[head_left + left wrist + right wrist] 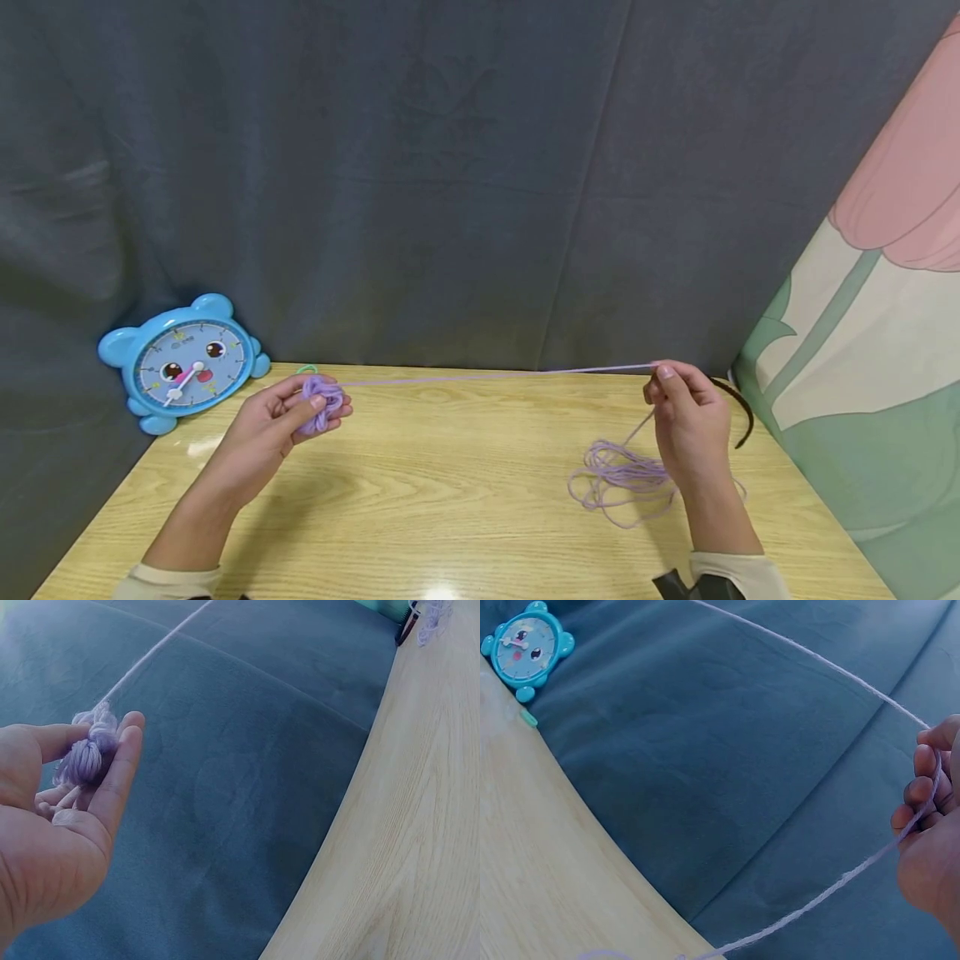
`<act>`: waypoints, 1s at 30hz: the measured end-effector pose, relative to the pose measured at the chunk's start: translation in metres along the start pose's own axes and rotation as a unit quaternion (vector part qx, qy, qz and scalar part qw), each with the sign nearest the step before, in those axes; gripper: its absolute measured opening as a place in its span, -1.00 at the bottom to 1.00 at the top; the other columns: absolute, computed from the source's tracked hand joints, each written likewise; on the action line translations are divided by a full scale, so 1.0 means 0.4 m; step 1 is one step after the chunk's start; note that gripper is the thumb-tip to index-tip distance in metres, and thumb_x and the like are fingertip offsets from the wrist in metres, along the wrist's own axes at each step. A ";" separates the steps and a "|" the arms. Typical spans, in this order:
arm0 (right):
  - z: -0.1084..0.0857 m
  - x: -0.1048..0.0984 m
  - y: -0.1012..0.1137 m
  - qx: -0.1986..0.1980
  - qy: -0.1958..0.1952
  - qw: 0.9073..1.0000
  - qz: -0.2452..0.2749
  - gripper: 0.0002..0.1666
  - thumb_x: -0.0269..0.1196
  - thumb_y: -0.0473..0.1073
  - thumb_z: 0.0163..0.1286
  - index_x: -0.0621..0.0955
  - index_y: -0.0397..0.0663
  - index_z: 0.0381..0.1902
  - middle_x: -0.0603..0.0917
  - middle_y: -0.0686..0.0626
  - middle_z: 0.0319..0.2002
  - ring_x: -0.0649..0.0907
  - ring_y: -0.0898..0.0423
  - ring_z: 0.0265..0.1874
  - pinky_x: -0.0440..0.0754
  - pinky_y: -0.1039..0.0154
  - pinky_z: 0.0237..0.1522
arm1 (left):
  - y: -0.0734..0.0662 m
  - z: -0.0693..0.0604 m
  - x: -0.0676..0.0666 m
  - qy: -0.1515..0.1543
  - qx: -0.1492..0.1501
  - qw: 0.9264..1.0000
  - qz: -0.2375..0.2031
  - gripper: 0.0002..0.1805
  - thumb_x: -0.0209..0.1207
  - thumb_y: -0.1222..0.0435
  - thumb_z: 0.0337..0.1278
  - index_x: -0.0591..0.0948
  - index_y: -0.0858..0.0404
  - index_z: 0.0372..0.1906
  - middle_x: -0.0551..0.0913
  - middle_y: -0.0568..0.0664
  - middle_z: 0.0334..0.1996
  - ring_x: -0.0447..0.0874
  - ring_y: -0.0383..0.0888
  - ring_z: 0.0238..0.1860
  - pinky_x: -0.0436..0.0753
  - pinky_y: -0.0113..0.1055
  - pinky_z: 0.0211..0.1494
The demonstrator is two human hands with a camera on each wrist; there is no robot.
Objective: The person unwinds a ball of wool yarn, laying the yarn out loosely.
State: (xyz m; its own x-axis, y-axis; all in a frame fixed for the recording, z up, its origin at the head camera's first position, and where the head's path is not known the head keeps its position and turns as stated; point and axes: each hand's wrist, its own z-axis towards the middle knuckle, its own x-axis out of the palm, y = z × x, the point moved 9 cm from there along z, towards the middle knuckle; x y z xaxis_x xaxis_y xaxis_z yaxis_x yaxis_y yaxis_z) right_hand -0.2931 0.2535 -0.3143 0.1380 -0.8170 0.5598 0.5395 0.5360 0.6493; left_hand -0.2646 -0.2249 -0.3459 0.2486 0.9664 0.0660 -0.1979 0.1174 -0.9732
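Note:
My left hand holds a small wound bundle of lilac yarn between thumb and fingers, above the table's left half. In the left wrist view the bundle shows a gathered, looped shape. A strand runs nearly level from it across to my right hand. The right thumb and fingertips pinch that strand, and in the right wrist view the yarn passes down along the curled fingers. Below the right hand, a loose tangle of the same yarn lies on the table, partly hidden by the wrist.
A blue bear-shaped toy clock leans on the dark curtain at the back left. Behind the right hand a black curved band lies on the wooden table. Near the clock shows a small green loop.

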 end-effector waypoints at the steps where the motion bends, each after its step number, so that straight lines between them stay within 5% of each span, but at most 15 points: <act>1: 0.001 -0.001 0.003 -0.001 0.000 1.000 0.001 -0.68 0.03 -0.55 0.52 0.71 -0.36 -0.29 0.68 -0.08 -0.47 0.58 0.11 -0.47 0.55 0.32 -0.32 | -0.001 0.000 0.000 0.001 0.001 1.000 -0.003 -0.73 0.06 0.33 0.57 0.49 0.37 0.19 0.79 -0.12 -0.02 0.82 -0.21 0.02 0.74 -0.36 0.13; 8: 0.005 -0.009 0.023 -0.014 -0.012 1.000 0.008 -0.72 0.05 -0.56 0.51 0.69 -0.42 -0.29 0.67 -0.11 -0.49 0.57 0.10 -0.49 0.55 0.30 -0.35 | -0.004 0.003 0.005 0.022 0.015 0.999 -0.018 -0.84 0.03 0.38 0.57 0.54 0.29 0.09 0.80 -0.09 -0.02 0.82 -0.19 0.03 0.74 -0.34 0.14; 19: 0.004 -0.012 0.019 -0.012 -0.014 1.000 0.008 -0.72 0.06 -0.56 0.50 0.70 -0.42 -0.29 0.68 -0.11 -0.48 0.57 0.11 -0.49 0.56 0.30 -0.35 | 0.010 -0.006 0.041 0.117 0.001 0.989 -0.096 -0.82 -0.20 0.40 0.67 0.39 0.14 0.07 0.74 -0.07 0.07 0.79 -0.16 0.09 0.76 -0.34 0.12; 26: 0.006 -0.014 0.022 -0.014 -0.020 1.000 0.016 -0.72 0.05 -0.57 0.50 0.69 -0.43 -0.30 0.67 -0.12 -0.50 0.57 0.10 -0.50 0.56 0.29 -0.36 | 0.002 -0.005 0.048 0.135 0.003 0.981 -0.140 -0.74 -0.25 0.41 0.67 0.43 0.14 0.12 0.73 -0.04 0.02 0.78 -0.17 0.04 0.75 -0.36 0.11; 30: 0.008 -0.024 0.027 -0.016 -0.036 0.999 0.022 -0.73 0.07 -0.57 0.49 0.69 -0.44 -0.32 0.67 -0.13 -0.50 0.58 0.10 -0.52 0.57 0.29 -0.37 | 0.007 -0.003 0.038 0.116 0.000 0.986 -0.124 -0.76 -0.20 0.42 0.66 0.46 0.18 0.13 0.74 -0.02 0.02 0.78 -0.18 0.04 0.74 -0.37 0.12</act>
State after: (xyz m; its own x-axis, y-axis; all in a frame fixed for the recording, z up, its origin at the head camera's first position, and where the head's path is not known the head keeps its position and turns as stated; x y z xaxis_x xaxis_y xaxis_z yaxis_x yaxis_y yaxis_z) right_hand -0.2911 0.2679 -0.3112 0.1031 -0.7751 0.6234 0.5607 0.5629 0.6073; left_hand -0.2604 -0.2101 -0.3480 0.4992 0.8300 0.2488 -0.1037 0.3423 -0.9338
